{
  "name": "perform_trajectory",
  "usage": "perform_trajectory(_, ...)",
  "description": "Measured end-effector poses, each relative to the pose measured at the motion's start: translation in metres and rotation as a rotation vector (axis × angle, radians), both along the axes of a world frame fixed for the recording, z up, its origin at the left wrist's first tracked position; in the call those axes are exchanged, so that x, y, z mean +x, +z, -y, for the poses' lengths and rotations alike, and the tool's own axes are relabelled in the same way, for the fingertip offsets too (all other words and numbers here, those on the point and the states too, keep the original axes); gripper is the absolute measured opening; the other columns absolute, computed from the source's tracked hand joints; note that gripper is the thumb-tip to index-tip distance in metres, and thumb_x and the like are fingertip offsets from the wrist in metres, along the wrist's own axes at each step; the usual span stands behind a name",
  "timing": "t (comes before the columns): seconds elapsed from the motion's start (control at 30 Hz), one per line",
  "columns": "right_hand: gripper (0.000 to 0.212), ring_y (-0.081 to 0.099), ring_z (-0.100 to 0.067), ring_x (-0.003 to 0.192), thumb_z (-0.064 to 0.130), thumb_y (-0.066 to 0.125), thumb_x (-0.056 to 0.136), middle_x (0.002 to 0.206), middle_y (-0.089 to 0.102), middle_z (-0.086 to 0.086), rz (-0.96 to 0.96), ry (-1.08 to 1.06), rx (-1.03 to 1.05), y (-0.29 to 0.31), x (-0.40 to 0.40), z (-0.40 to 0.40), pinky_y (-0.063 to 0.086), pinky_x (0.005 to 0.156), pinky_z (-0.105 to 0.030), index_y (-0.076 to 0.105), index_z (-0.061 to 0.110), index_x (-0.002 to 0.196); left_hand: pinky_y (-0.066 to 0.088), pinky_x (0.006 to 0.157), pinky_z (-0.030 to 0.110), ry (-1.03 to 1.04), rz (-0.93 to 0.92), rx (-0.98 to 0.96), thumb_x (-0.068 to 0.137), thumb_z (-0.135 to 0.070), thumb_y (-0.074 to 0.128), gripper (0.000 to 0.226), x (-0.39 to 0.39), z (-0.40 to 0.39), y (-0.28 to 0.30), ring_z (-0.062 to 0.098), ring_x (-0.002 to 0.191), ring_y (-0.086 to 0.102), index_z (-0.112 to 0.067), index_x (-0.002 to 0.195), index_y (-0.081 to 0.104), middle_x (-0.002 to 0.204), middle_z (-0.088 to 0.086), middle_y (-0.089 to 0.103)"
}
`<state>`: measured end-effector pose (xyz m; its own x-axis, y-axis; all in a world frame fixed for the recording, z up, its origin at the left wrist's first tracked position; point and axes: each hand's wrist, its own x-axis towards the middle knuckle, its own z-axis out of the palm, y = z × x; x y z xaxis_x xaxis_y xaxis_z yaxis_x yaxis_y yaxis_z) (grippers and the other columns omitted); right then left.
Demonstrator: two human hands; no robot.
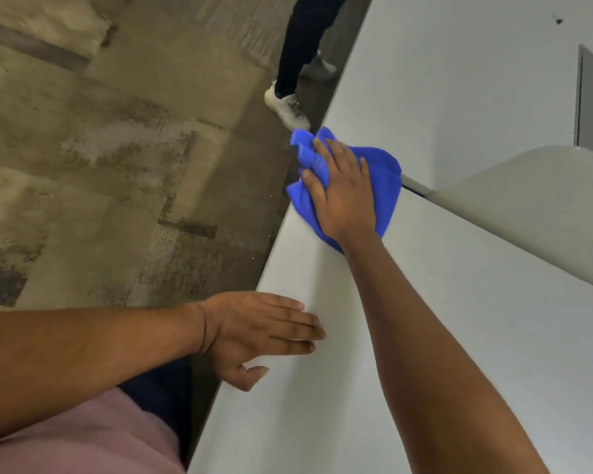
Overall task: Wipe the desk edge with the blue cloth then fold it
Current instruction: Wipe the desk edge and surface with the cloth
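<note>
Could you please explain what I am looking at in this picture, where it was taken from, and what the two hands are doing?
There is no machine here: a camera worn on a person's head looks down at their own two bare hands. The pale surface is a desk, and its edge runs diagonally up the picture, with the floor to the left. The right hand presses a bunched blue cloth onto the desk at that edge, wiping it. The left hand lies flat and empty on the edge, nearer the person. At the top, another person's leg and pale shoe stand beside the desk.
</note>
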<state>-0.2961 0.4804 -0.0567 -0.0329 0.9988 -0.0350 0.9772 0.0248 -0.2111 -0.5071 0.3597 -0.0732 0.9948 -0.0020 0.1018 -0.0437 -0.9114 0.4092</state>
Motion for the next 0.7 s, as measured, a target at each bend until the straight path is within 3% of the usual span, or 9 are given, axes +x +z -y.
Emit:
perform_trajectory(0.1,0.056,0.039,-0.023,0.155,0.05,0.039,0.11,0.168,0.041,0.0,-0.037,0.023,0.0,0.0,-0.014,-0.014,0.019,0.133,-0.045,0.042,0.027,0.16,0.029,0.127,0.047,0.002,0.001,0.006,0.081,-0.035,0.06,0.074,0.002,0.0,0.002,0.032,0.153,0.041,0.0,0.147,0.062,0.161,0.02,0.049)
perform_trajectory(0.27,0.062,0.019,-0.023,0.165,0.052,0.033,0.11,0.173,0.034,0.001,-0.033,0.142,-0.043,0.001,-0.033,0.026,0.01,0.135,-0.047,0.036,0.023,0.164,0.029,0.126,0.047,0.024,0.02,-0.003,0.079,-0.032,0.07,0.077,0.001,0.003,0.004,0.032,0.155,0.04,0.001,0.149,0.059,0.162,0.02,0.047)
perform_trajectory(0.37,0.063,0.023,-0.021,0.164,0.054,0.031,0.108,0.169,0.043,0.002,0.002,0.341,-0.049,-0.003,-0.04,0.063,0.012,0.135,-0.048,0.043,0.022,0.161,0.029,0.127,0.048,0.037,0.031,-0.041,0.078,-0.03,0.072,0.08,-0.001,0.001,0.002,0.032,0.155,0.038,0.001,0.15,0.057,0.163,0.021,0.045)
perform_trajectory(0.5,0.054,0.039,-0.022,0.156,0.052,0.047,0.107,0.157,0.057,0.001,-0.047,0.504,-0.065,0.002,-0.021,0.049,0.013,0.134,-0.048,0.057,0.021,0.15,0.03,0.127,0.048,0.038,0.013,-0.015,0.081,-0.033,0.063,0.079,-0.002,0.003,-0.001,0.028,0.157,0.036,-0.002,0.153,0.055,0.166,0.017,0.042)
perform_trajectory(0.7,0.052,0.04,-0.024,0.155,0.05,0.055,0.104,0.155,0.058,-0.002,-0.094,0.322,-0.009,0.004,0.0,-0.006,0.022,0.13,-0.052,0.061,0.017,0.144,0.029,0.127,0.047,0.038,-0.001,0.013,0.08,-0.032,0.066,0.08,-0.002,0.004,0.001,0.027,0.158,0.034,-0.003,0.153,0.055,0.167,0.016,0.041)
